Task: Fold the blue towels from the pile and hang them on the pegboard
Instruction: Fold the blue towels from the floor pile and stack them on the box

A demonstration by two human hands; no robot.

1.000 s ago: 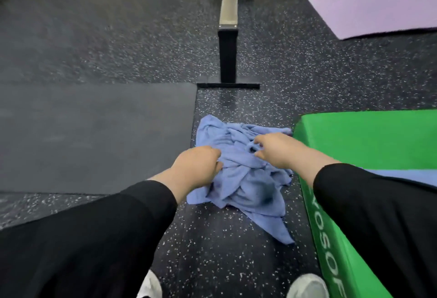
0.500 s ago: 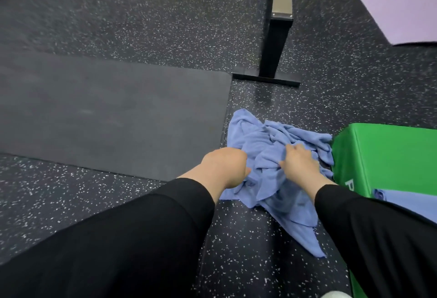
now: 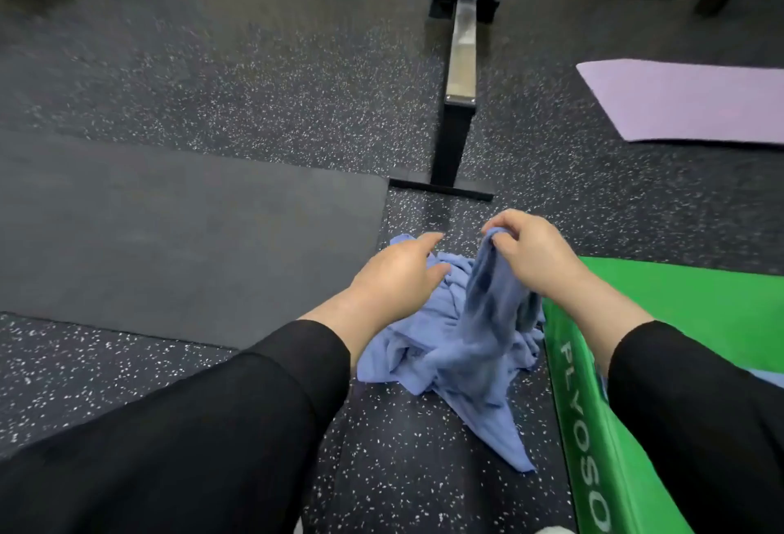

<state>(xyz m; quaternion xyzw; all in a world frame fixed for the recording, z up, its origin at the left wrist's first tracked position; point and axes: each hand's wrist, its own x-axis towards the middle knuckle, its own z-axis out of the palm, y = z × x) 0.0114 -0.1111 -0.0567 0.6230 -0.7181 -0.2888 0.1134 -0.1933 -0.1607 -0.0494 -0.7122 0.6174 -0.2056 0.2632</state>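
A crumpled pile of blue towels [image 3: 428, 347] lies on the speckled black floor just left of a green box. My right hand [image 3: 530, 253] pinches the top edge of one blue towel [image 3: 483, 313] and holds it up above the pile, so the cloth hangs down in a drape. My left hand [image 3: 394, 279] hovers over the left side of the pile with its fingers stretched forward, holding nothing. A small strip of another blue towel [image 3: 763, 376] shows on the green box behind my right sleeve. No pegboard is in view.
The green foam plyo box [image 3: 695, 304] stands right of the pile. A dark rubber mat [image 3: 169, 236] lies to the left, a lilac mat [image 3: 687, 101] at the far right. A bench with a black foot [image 3: 449, 151] stands straight ahead beyond the towels.
My right hand has lifted one towel up off the pile. My left hand has let go of the cloth and opened its fingers. The view has tilted upward.
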